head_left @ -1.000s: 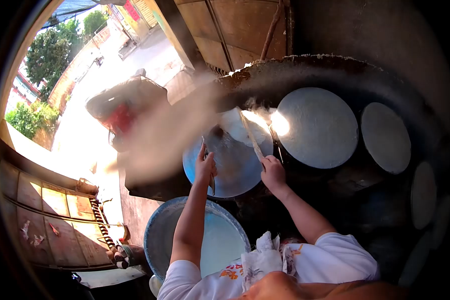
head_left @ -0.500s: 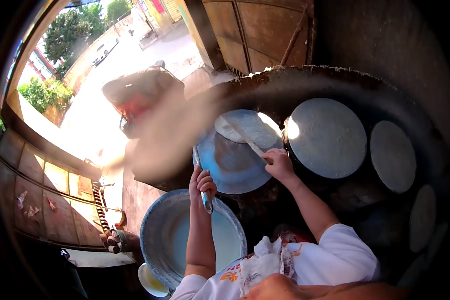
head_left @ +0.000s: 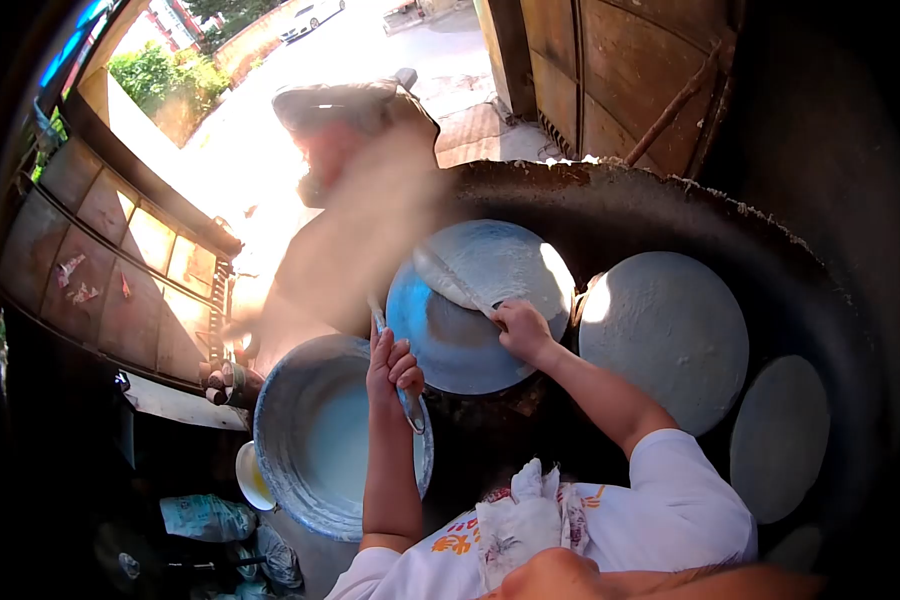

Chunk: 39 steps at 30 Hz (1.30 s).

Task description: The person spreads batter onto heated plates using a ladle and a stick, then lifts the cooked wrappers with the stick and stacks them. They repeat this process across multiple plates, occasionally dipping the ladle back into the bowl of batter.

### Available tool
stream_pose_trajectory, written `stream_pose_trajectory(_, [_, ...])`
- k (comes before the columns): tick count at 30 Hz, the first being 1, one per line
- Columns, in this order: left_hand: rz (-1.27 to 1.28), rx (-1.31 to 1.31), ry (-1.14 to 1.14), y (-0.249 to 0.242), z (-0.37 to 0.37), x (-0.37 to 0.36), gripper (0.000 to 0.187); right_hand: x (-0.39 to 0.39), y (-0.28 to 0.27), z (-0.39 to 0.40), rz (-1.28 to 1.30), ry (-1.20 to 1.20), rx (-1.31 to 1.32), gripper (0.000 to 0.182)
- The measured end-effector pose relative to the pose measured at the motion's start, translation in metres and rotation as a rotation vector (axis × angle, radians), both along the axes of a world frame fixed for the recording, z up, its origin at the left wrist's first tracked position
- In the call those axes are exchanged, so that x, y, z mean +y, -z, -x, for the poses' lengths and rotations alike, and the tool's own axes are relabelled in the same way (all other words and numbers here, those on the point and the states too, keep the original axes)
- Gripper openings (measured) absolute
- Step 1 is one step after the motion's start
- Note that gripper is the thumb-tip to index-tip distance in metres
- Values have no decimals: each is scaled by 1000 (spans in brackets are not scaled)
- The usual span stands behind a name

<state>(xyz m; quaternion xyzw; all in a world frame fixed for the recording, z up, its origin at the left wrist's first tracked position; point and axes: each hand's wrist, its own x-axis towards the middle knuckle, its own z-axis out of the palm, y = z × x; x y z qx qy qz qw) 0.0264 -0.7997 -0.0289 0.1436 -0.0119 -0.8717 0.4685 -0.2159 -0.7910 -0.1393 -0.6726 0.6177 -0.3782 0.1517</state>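
Note:
My right hand (head_left: pixel 522 328) is closed round the handle of a flat spatula (head_left: pixel 460 285), whose blade lies against the round griddle (head_left: pixel 460 365). Pale batter (head_left: pixel 510 258) coats the griddle's far right part, with a thicker mass along the blade. In my left hand (head_left: pixel 394 366) is a long-handled metal utensil (head_left: pixel 411 408) with a looped end; a hazy blur hides its far end. That hand is raised over the rim of a large tub (head_left: pixel 272 455) holding whitish liquid (head_left: pixel 345 440).
Two more round griddles (head_left: pixel 665 340) (head_left: pixel 780 440) follow to the right inside a dark curved rim (head_left: pixel 710 205). Metal doors (head_left: pixel 610 85) (head_left: pixel 95 260) flank a sunlit opening. A white bowl (head_left: pixel 253 478) and plastic bags (head_left: pixel 208 518) are at lower left.
The spatula and my right hand have shifted left across the griddle, dragging the batter with them. The view has turned, so the tub and surroundings sit differently. My left hand keeps its grip.

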Motion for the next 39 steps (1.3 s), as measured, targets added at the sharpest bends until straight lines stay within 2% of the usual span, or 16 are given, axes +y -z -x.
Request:
stream_pose_trajectory(2, [-52,2,-20,-12,7,8,12,17,-18,9,18,-81,-43,19])
stream_pose_trajectory(5, [54,-109,-46,-9,11,7,30,11,-27,73,117,88,-96,16])
stream_pose_trajectory(7, [54,-164,-105,-8,20,8,39,-20,-13,99,-126,193,-123,27])
stream_pose_trajectory(9, [67,-259,-147,-6,26,6,38,-46,8,83,27,-12,121,25])
stream_pose_trajectory(13, [64,-412,-239,-13,21,16,41,-21,8,40,-40,-216,-30,26])
stream_pose_trajectory(17, [159,-646,-266,-14,3,29,46,-6,-12,74,-86,-383,-190,28])
stream_pose_trajectory(18, [170,-660,-251,-15,4,28,48,-23,-12,89,-147,-398,-242,29])
stream_pose_trajectory(19, [145,-692,-275,-17,7,28,45,-44,1,95,-97,-238,-262,28])
stream_pose_trajectory(22, [125,-795,-354,-14,29,13,42,-82,-7,75,-43,-307,-36,24])
stream_pose_trajectory(25, [114,-795,-310,-14,10,25,43,-49,-1,68,-98,-522,-83,25])
stream_pose_trajectory(29, [134,-892,-254,-24,-6,36,48,-54,-18,106,-283,-582,-231,30])
stream_pose_trajectory(31, [79,-712,-284,-21,7,21,44,-83,5,84,-67,-342,-199,23])
stream_pose_trajectory(35, [82,-491,-256,-13,-6,21,40,-48,-10,63,-90,-620,74,24])
stream_pose_trajectory(37, [172,-381,-182,-11,-23,37,38,-19,-15,92,-211,-667,-96,28])
stream_pose_trajectory(38, [146,-256,-152,-17,-20,40,33,-19,-34,107,-402,-656,-209,28])
stream_pose_trajectory(39, [56,-97,-149,-11,-17,37,32,-19,-32,112,-409,-565,-295,25])
